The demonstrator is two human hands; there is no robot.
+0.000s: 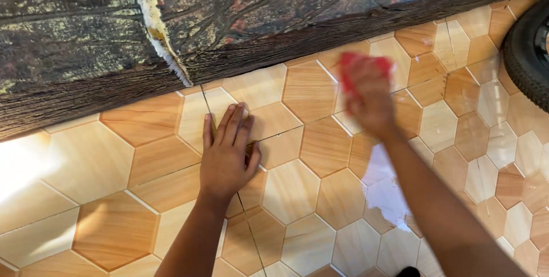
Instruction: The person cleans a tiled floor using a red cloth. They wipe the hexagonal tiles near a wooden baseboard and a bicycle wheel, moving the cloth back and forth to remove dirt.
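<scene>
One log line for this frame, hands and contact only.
left hand: flat on tile floor | right hand: holds red cloth, blurred | wall: beyond | tyre: right

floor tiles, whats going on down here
A person leans over a hexagon-patterned tiled floor. The left hand lies flat on the tiles, fingers spread. The right hand, blurred, grips a red cloth against the floor near a dark stone ledge. A tyre shows at right.

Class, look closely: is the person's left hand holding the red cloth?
No: the left hand lies flat and bare on the tiled floor; the right hand holds the red cloth.
</scene>
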